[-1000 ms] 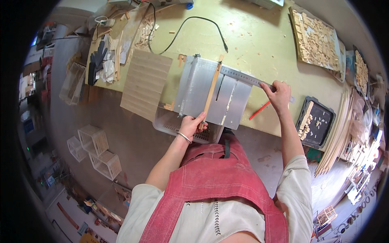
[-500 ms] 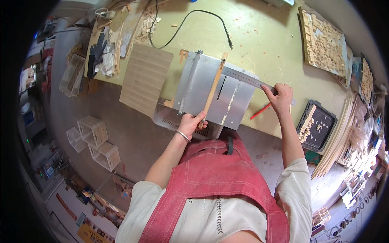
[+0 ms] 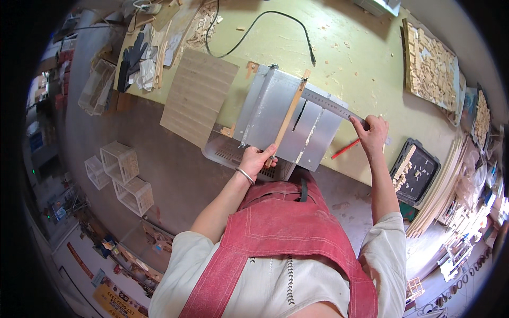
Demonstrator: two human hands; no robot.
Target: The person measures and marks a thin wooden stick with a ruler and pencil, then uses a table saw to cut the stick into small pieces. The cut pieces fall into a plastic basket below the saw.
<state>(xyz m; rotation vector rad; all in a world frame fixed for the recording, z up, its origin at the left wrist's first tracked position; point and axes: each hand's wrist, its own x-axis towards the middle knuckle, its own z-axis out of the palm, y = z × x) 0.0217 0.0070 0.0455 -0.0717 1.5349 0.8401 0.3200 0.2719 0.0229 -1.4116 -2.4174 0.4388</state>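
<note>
A silver metal saw table (image 3: 261,114) with a narrow dark slot sits at the near edge of the workbench. Across its top lies a long wooden strip (image 3: 289,115), fastened at the far end. My left hand (image 3: 256,160) pinches the strip's near end, thumb on top. In my right hand (image 3: 373,133) is the right end of a steel ruler (image 3: 333,107). The ruler lies over the far part of the metal top, its other end against the wooden strip. A red pencil (image 3: 345,149) rests on the bench near my right wrist.
Brown corrugated cardboard (image 3: 198,98) lies left of the saw table, with a plastic basket (image 3: 214,153) below the bench edge. A black cable (image 3: 265,17) curls behind. At right are a black tray (image 3: 415,172) and a board of small wood pieces (image 3: 430,69).
The bench and everything on it appear slightly farther right in the picture. Both hands keep their grips, and the ruler and strip hold about the same place on the saw table.
</note>
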